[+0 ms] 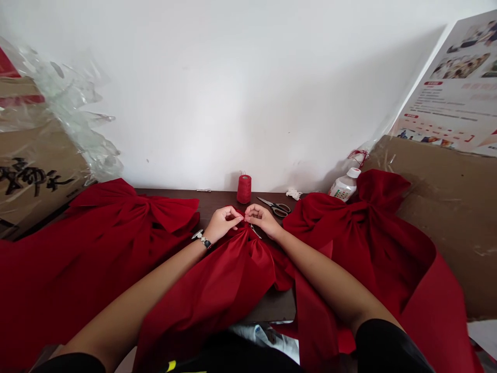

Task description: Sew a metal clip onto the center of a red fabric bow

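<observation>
The left hand (223, 223) and right hand (262, 218) meet at the far end of a red cloth bow (229, 280), which lies on the worktop (217, 201) directly in front of the person, its folds gathered into a tight neck. Each grip is closed, thumb and forefinger pinched at that neck, with the two hands' fingertips almost touching; any fine strand between them is too small to tell. A small metal object (254, 231) glints just beside the right hand. Just beyond stand a spool of red thread (244, 189) and a pair of scissors (274, 207). Two more red bows, one at left (132, 217) and one at right (361, 223), crowd the worktop and spill over its edges. A plastic bottle (344, 185) stands at the far right against brown cardboard (446, 207).
</observation>
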`<state>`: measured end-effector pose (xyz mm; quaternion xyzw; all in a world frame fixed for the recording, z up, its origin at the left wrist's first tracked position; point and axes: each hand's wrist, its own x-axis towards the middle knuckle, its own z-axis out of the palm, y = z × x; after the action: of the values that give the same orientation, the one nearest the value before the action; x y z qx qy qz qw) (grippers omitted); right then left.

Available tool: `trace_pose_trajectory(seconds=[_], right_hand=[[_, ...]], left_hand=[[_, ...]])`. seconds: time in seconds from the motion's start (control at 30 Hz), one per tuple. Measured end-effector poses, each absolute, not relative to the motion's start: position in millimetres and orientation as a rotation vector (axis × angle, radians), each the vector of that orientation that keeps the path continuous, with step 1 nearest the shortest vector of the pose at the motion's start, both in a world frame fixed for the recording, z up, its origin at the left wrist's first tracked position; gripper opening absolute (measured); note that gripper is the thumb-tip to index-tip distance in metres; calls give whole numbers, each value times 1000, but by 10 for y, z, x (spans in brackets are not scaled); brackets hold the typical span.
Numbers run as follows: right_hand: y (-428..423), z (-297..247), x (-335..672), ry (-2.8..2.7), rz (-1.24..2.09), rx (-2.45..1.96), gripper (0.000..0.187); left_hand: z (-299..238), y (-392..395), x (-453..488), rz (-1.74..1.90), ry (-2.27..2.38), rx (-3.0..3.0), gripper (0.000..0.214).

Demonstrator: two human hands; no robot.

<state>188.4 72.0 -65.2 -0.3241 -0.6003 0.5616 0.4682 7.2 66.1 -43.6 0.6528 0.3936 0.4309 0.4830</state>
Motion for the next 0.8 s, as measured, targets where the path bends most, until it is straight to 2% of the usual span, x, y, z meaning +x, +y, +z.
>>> trace_pose_trajectory(seconds=[0.33,0.8], right_hand=[[725,-631,1883,-1409,1396,-791,38],[811,-697,1893,-1520,1395,-908,37]], left_hand=[[-393,588,96,1094,1042,1870,15],[-431,653,78,1087,966,1854,27]])
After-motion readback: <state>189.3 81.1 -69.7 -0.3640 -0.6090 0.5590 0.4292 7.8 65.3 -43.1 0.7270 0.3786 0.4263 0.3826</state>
